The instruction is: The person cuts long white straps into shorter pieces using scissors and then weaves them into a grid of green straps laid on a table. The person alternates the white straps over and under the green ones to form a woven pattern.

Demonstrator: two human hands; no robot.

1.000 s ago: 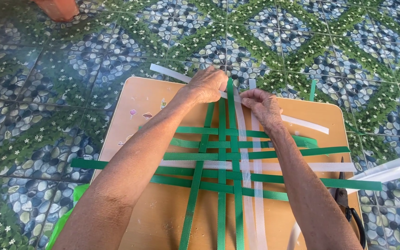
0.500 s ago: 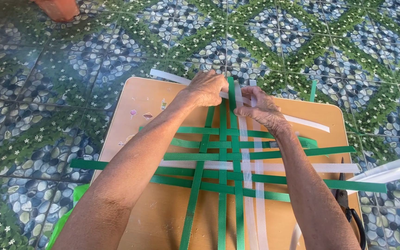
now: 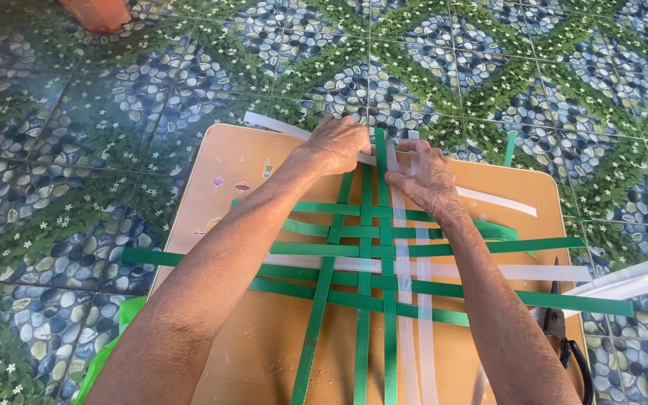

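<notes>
On table | woven mat: flat, loose green-white strips

Bare board left free; scissors block right.

Glossy green plastic straps with fine embossed texture, translucent white plastic straps likewise ribbed, smooth matt tan wooden tabletop, glazed pebble-patterned floor tiles, dull metal scissors

I see green strips crossing translucent white strips; tan board, small stickers; floor tiles blue pebble, green leaf zigzag.
</notes>
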